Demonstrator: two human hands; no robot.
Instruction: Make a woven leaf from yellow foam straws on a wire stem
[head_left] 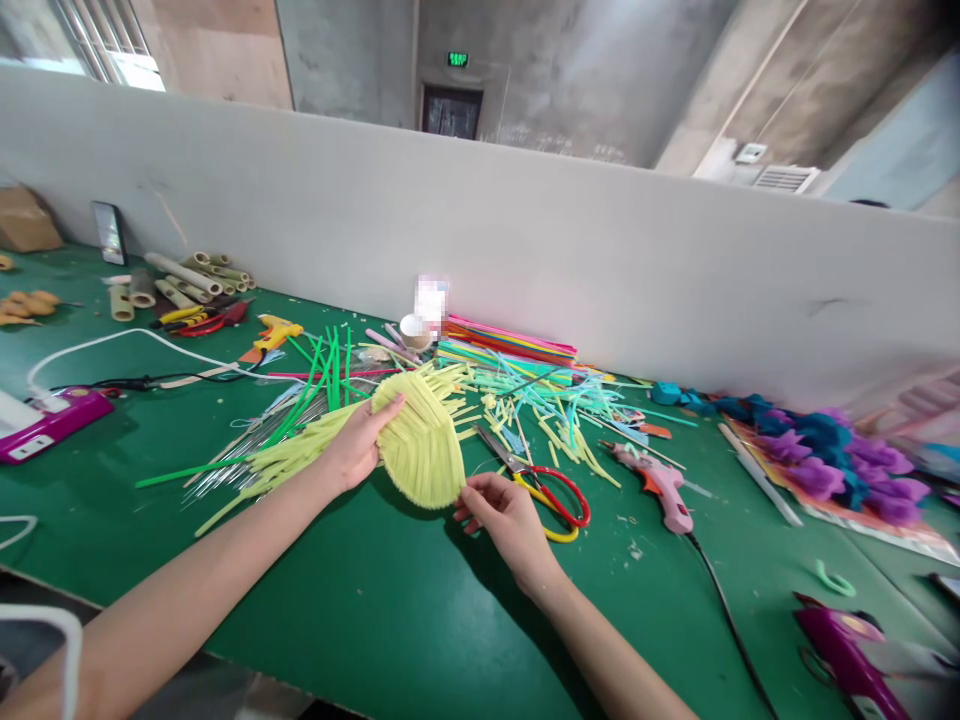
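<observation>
A pale yellow leaf-shaped piece [421, 440], built from rows of fuzzy pipe cleaners, is held above the green table. My left hand [358, 446] grips its upper left edge, thumb on the front face. At the lower right corner, my right hand [504, 518] pinches the edge between thumb and fingers. Scissors [551, 494] with red and yellow handles lie just beyond my right hand. Loose yellow pipe cleaners [296, 455] spread behind my left hand, and cut yellow pieces [559, 440] are scattered past the scissors.
A pink glue gun [660, 485] trails its cord on the right. Purple and blue flowers [825, 460] lie farther right. At left are a yellow glue gun [277, 332], bamboo pieces [191, 280], and a purple power strip [60, 422]. A white partition [637, 270] borders the back.
</observation>
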